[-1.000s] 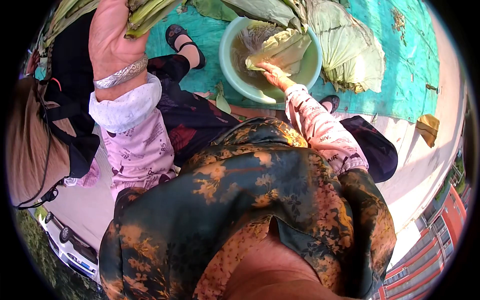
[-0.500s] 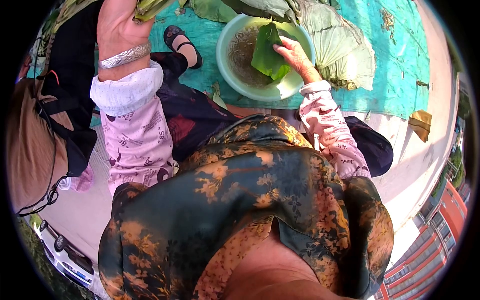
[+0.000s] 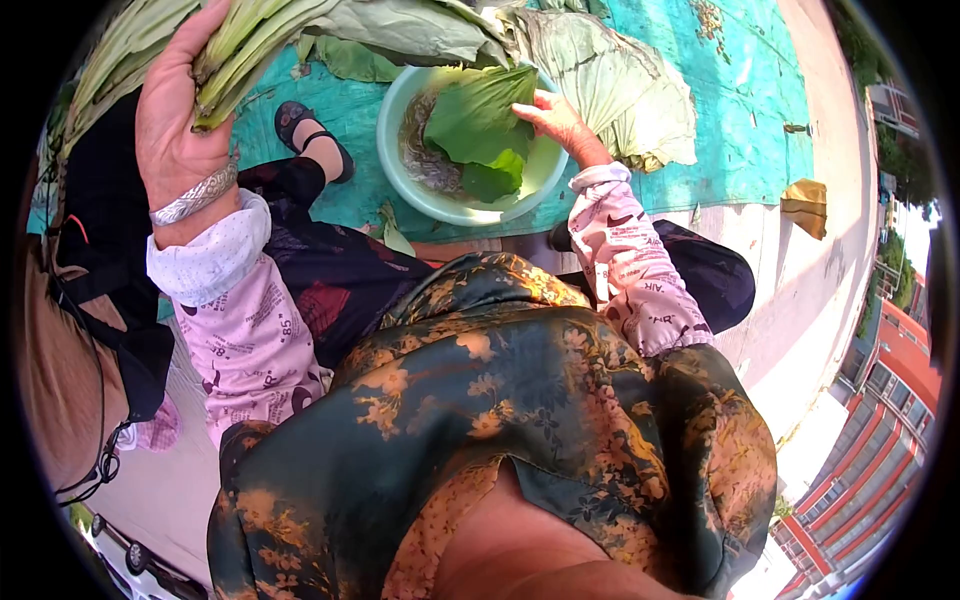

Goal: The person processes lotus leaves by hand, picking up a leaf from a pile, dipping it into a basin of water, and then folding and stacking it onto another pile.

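My left hand, with a silver bracelet at its wrist, is raised at the upper left. It grips the gathered end of a bundle of large folded leaves, probably lotus, which extends to the right above the basin. Some of its fingers are hidden by the leaves and the view's edge. Between the thumb and fingers of my right hand is the edge of a broad green leaf. This leaf hangs inside a pale green basin and covers much of the murky, shiny water.
Under the basin lies a teal tarp. A large dry, pale leaf rests right of the basin. A dark shoe stands to its left. Brown and black items with a cord fill the left side. A brown scrap lies by the tarp.
The green leaf in my right hand has spread out wider over the basin. More of the bundle in my left hand has come into view. The whole scene has shifted left.
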`<state>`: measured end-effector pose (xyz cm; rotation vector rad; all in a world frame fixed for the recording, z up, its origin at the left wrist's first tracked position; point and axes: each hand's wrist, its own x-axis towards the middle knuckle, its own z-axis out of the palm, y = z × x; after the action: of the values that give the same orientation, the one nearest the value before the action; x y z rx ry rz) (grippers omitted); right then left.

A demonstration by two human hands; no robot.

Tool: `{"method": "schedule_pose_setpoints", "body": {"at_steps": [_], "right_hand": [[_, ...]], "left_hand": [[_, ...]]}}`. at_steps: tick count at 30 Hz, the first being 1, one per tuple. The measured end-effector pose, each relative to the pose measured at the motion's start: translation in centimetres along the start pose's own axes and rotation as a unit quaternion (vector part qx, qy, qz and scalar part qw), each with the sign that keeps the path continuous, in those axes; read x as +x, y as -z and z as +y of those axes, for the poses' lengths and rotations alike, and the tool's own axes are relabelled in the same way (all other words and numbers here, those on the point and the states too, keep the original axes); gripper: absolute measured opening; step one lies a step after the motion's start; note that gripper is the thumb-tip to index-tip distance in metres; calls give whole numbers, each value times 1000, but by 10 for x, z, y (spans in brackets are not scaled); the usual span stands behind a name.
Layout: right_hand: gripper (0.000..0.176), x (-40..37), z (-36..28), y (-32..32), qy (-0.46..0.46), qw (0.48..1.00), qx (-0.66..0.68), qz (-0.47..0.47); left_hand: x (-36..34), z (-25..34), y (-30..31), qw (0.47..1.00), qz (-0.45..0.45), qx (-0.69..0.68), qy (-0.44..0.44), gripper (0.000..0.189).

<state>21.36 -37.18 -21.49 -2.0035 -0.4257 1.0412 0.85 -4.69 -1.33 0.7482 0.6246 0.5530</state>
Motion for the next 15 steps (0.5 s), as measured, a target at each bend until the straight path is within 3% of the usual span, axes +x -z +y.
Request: {"method": "schedule_pose_setpoints", "body": {"at_steps": [7,11,13,15], "right_hand": [[27,-5,-50,69,69,994,-82,0],[25,-19,-76,146,89,978,-73,172],[24,-15,-69,202,162,951,-77,253],[17,-25,-90,228,316,890,-92,315]], "left_hand": [[-6,-2,-7,1000,-3,-6,-6,25],[-6,1,-3,999,-32,-22,8,25],[-6,1,-6,1000,-2,-4,1,23],[-12,-1,-13,1000,18,-3,-5,18]]}}
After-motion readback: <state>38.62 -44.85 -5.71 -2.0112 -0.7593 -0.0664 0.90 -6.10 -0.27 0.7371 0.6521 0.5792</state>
